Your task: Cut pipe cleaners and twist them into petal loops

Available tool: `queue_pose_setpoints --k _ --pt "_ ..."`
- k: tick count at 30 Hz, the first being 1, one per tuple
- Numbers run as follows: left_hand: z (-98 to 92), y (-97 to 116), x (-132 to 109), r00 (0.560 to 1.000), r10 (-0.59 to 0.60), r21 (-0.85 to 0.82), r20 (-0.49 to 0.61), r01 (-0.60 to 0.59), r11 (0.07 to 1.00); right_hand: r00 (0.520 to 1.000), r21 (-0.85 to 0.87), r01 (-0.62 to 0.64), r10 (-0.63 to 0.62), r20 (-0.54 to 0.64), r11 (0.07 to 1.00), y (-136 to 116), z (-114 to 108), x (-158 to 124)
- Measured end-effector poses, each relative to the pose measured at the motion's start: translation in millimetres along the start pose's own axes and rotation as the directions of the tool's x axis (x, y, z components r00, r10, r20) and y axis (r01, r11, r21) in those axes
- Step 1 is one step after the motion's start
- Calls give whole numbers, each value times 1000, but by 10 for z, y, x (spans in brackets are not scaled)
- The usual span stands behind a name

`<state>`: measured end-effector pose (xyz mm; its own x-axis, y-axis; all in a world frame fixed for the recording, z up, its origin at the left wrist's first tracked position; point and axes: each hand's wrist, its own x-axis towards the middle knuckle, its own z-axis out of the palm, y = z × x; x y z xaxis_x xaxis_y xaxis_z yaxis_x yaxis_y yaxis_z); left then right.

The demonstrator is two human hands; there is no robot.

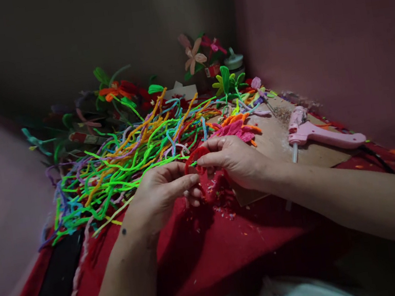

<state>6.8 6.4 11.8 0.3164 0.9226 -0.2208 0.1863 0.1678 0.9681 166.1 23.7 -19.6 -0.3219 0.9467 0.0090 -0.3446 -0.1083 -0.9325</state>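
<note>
Between my two hands is a red pipe cleaner (196,155), bent into a loop. My left hand (169,186) pinches its left side with thumb and fingers. From the right, my right hand (230,158) grips the other side, its fingers closed near the top of the loop. Just behind the hands spreads a large heap of loose pipe cleaners (112,169) in green, orange, purple and blue. Pink and orange pipe-cleaner petals (237,127) lie right beyond my right hand.
A pink glue gun (328,134) rests on a brown board (273,142) at the right. Finished pipe-cleaner flowers (194,58) stand at the back beside a lidded jar (234,62). A black flat object (56,290) lies front left on the red cloth (213,263), which carries fuzz scraps.
</note>
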Motion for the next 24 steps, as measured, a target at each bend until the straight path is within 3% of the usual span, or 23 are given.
queue_pose_setpoints --k 3,7,13,18,24 --pt "-72 9 -15 999 23 -105 24 -21 994 1000 -15 23 -23 -20 1000 3 -17 25" --pt "-47 24 -25 984 104 -247 -147 -139 959 1000 -28 25 -25 -7 999 16 -15 24" --pt "26 28 -10 952 185 -214 -242 -239 947 997 -24 -44 46 66 999 -4 4 -16" --pt "40 8 -32 937 275 -38 -215 -290 956 995 14 -75 74 63 997 -13 7 -18" --pt "77 -41 -24 886 409 430 -219 -289 856 997 33 -48 47 53 998 44 -27 22"
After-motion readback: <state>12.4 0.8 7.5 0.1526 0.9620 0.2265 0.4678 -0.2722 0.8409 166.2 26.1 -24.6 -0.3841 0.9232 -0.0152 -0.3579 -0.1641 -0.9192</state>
